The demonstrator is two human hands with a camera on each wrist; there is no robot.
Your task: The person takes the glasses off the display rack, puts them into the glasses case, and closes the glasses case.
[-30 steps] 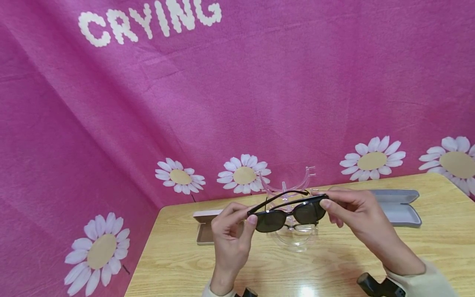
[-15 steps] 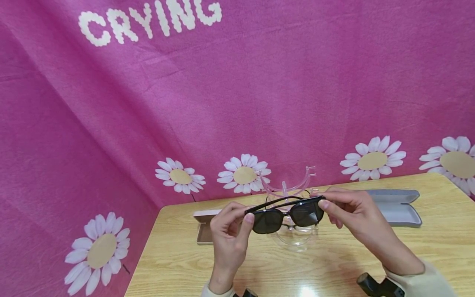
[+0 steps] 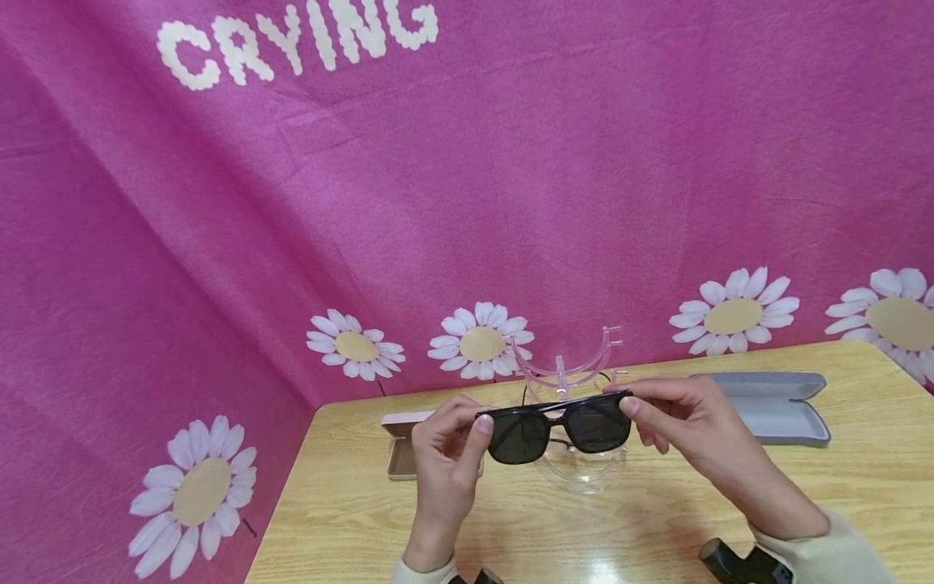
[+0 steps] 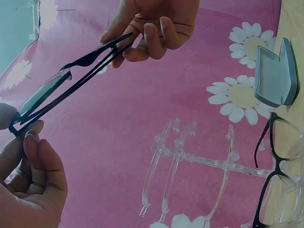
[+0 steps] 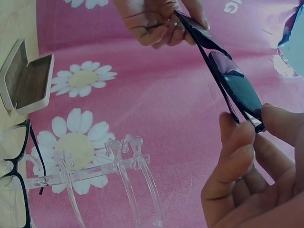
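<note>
Black sunglasses [image 3: 558, 426] with dark lenses hang above the wooden table [image 3: 350, 519], held at both ends. My left hand [image 3: 477, 423] pinches the left hinge corner and my right hand [image 3: 627, 405] pinches the right one. In the left wrist view the sunglasses [image 4: 52, 88] run from my left hand [image 4: 19, 126] up to my right hand [image 4: 124, 43], with the temples lying close along the frame. The right wrist view shows the sunglasses [image 5: 235, 85] between my right hand [image 5: 249, 121] and my left hand [image 5: 183, 19].
A clear acrylic glasses stand [image 3: 569, 369] sits just behind the sunglasses and carries black-rimmed clear spectacles [image 4: 275, 180]. An open pale pink case [image 3: 400, 458] lies to the left and an open grey case [image 3: 781, 405] to the right. A pink daisy-print cloth [image 3: 467, 203] covers the back.
The temples, which stuck out behind the frame, have folded in against it. The sunglasses have tipped to face me and shifted slightly left; both hands keep their pinch.
</note>
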